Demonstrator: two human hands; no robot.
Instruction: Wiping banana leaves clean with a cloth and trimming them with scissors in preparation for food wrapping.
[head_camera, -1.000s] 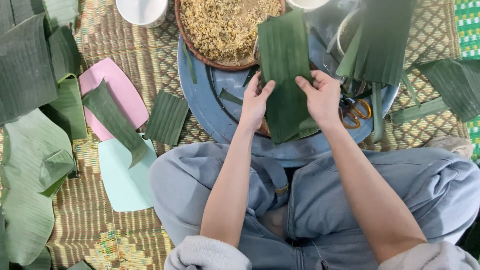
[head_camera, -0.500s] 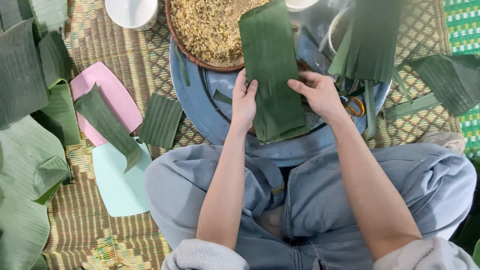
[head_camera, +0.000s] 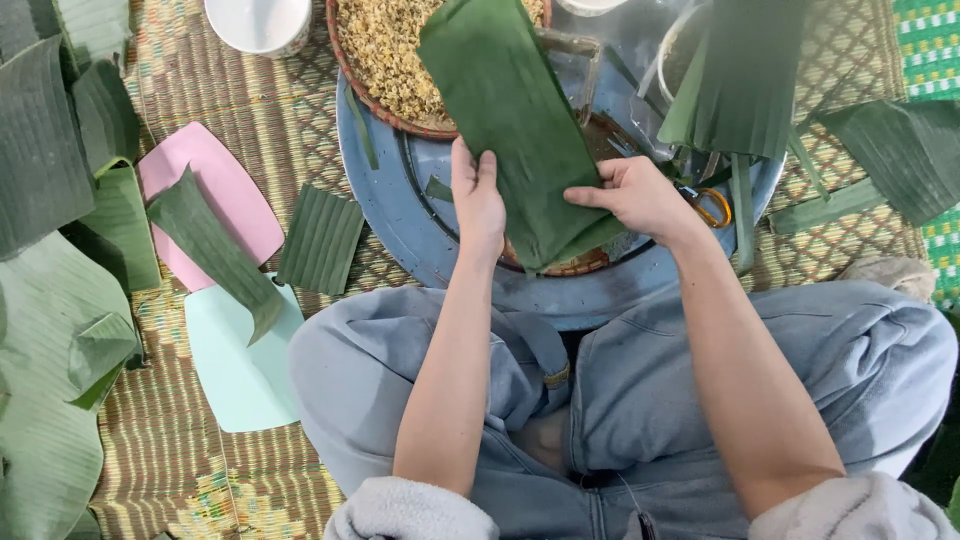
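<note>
Head view: person sits cross-legged on a woven mat (head_camera: 250, 110), looking down at both hands. Left hand (head_camera: 478, 200) pins the left edge of a long banana leaf strip (head_camera: 520, 130), palm flat, fingers lying along the leaf, so the grip is a press-hold rather than a full clench. Right hand (head_camera: 640, 195) pinches the right edge near the lower end, thumb and fingertips closed on the leaf. The strip lies diagonally over a big blue round tray (head_camera: 400, 215), its upper end covering part of a woven basket of yellowish grain filling (head_camera: 385, 45), its lower end over a small woven tray (head_camera: 575, 265).

To do this well, judging by the hold: keep both edges even, crease with the leaf's ribs rather than across them, press gently so it doesn't split, keep the strip clear of the filling.

Surface and room: no worktop, the work is on the floor mat. A white cup (head_camera: 258, 22) sits top left. Pink board (head_camera: 205, 200) and pale blue board (head_camera: 235, 360) lie left of the knee, leaf pieces across them; a small ribbed leaf square (head_camera: 320, 240) is beside the tray. Large leaves (head_camera: 45, 400) are stacked far left. More strips (head_camera: 745, 80) hang over a container at right; scissors with orange handles (head_camera: 708, 207) are just beside the right hand. Grey trousers fill the bottom.
</note>
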